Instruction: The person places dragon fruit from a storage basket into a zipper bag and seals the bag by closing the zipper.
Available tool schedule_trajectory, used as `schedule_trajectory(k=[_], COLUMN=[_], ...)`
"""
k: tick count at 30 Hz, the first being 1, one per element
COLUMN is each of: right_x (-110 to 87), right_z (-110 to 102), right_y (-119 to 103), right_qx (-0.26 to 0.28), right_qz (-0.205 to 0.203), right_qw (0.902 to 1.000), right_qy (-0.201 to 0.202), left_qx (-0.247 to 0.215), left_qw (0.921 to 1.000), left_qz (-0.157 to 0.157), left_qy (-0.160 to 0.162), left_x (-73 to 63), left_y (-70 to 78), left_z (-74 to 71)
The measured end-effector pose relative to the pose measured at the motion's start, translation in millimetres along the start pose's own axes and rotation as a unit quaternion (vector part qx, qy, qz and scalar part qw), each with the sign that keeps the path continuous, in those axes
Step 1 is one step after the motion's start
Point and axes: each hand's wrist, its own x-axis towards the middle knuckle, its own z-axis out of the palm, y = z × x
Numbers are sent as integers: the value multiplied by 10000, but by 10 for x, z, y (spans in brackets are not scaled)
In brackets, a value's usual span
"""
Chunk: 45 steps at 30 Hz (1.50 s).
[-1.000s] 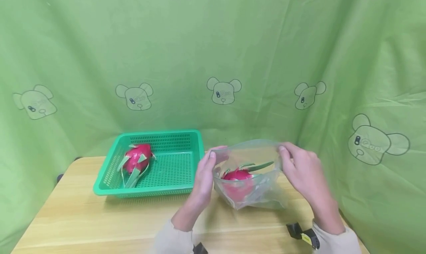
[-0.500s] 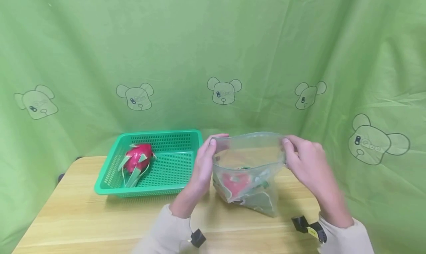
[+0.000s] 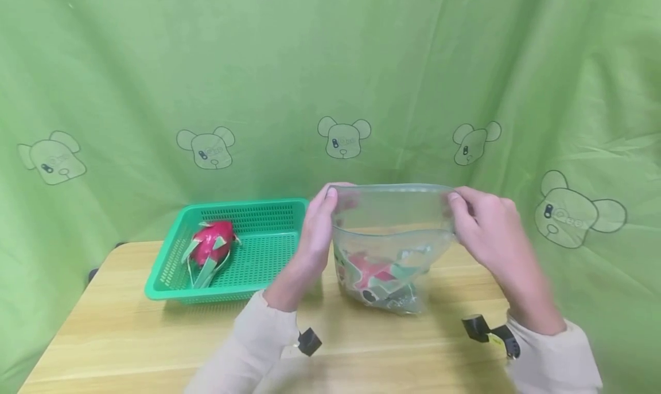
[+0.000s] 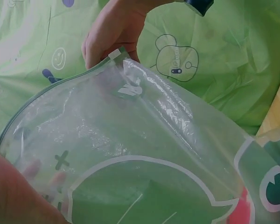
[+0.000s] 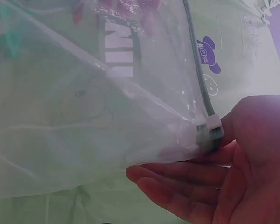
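A clear slider zip bag (image 3: 413,268) with printed shapes hangs mouth up between my hands. Inside it, low down, is a dragon fruit (image 3: 369,270), partly hidden by the print. My left hand (image 3: 314,233) grips the left end of the bag's mouth, thumb at the rim and fingers behind the plastic. At the opposite end, my right hand (image 3: 488,227) pinches the top corner, right by the white slider (image 5: 214,122). The mouth gapes between the two hands. A second dragon fruit (image 3: 213,245) lies in the green basket (image 3: 217,295).
The basket stands to the left of the bag, near the back of the wooden table (image 3: 129,345). A green curtain (image 3: 268,84) printed with bear heads hangs behind and at the sides. Both wrists wear black camera mounts (image 3: 310,342).
Both hands have raised the bag's mouth, and its sides have stretched taller. The dragon fruit inside has sunk from near the opening to the lower part of the bag. The basket has stayed put.
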Motion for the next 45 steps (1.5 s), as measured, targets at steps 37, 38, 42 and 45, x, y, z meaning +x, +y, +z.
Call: schedule_trajectory(k=[37, 38, 42, 45], right_x=[524, 533, 552, 552], right_z=[13, 9, -29, -49], right_y=[-131, -127, -115, -123], right_qx=[407, 434, 524, 582], right_qz=[-614, -544, -341, -198], right_qw=[9856, 9869, 9907, 9917], right_qy=[-1521, -1455, -1210, -1134], left_qx=[1069, 1127, 1370, 1478], left_qw=[9855, 9843, 9782, 9756], left_qz=[-354, -360, -325, -286], left_qy=[-1269, -1308, -1528, -1597], left_x=[275, 276, 282, 304], left_y=[141, 143, 158, 180], left_z=[-80, -79, -58, -37])
